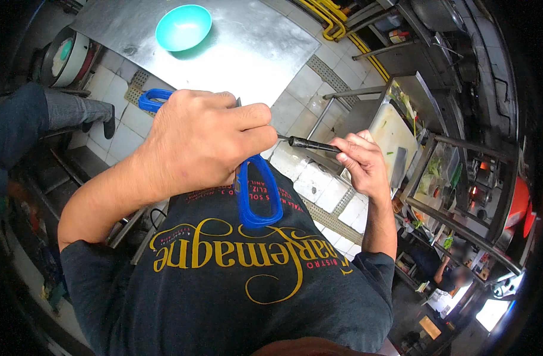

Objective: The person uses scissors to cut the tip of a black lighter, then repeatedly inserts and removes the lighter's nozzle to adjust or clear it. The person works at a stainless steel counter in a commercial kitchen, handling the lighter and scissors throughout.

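Note:
In front of my chest my left hand (212, 136) is closed round the middle of a pair of scissors. One blue handle loop (260, 216) hangs below the fist, and the other blue loop (154, 99) sticks out at its left; the blades are mostly hidden by my fingers. Between the fingers and thumb of my right hand (364, 163) is a slim black-handled tool (312, 144), which looks like a small screwdriver. Its thin metal shaft points left at my left fist. Whether its tip touches the scissors is hidden.
Ahead stands a metal table (247, 44) with a turquoise bowl (183, 28) on it. To the right, a cutting board (393, 136) with a knife (398, 168) lies on a metal counter. A person's leg (78, 110) shows at the left, and another person (449, 273) is far off, lower right.

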Motion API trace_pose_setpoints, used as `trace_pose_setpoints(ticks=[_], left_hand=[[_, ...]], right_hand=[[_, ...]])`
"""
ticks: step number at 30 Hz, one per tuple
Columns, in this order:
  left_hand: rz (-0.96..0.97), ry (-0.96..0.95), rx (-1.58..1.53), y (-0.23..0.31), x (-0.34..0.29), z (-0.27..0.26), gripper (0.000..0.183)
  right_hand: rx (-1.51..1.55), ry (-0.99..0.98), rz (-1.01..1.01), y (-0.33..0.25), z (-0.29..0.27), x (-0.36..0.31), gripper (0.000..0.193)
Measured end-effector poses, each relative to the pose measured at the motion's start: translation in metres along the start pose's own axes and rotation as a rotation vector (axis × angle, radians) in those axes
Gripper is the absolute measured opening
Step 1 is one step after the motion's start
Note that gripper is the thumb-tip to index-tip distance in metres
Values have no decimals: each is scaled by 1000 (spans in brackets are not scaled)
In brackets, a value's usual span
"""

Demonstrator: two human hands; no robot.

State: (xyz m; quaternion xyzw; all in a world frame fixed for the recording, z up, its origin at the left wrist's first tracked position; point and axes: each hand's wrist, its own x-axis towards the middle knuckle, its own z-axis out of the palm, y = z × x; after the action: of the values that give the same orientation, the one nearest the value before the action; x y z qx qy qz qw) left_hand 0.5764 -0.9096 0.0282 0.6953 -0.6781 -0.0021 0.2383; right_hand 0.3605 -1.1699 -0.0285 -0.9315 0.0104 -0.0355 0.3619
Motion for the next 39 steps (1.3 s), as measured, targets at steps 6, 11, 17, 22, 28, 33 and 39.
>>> trace_pose_setpoints(ticks=[6, 11, 17, 22, 28, 33, 39], left_hand=[[134, 160, 168, 7, 6, 2, 10], [127, 239, 151, 4, 12, 1, 13], [94, 205, -59, 10, 15, -3, 21], [123, 188, -102, 15, 19, -5, 19], [146, 118, -114, 17, 17, -8, 17], [157, 111, -105, 15, 14, -6, 18], [141, 76, -107, 17, 12, -12, 17]], right_hand=[[241, -47, 80, 13, 2, -5, 26], [595, -65, 157, 24, 13, -15, 31], [683, -68, 85, 33, 20, -20, 39], [736, -87, 79, 30, 22, -18, 41], [615, -53, 60, 25, 17, -19, 38], [477, -30, 58, 20, 10, -19, 32], [366, -17, 77, 9, 4, -16, 38]])
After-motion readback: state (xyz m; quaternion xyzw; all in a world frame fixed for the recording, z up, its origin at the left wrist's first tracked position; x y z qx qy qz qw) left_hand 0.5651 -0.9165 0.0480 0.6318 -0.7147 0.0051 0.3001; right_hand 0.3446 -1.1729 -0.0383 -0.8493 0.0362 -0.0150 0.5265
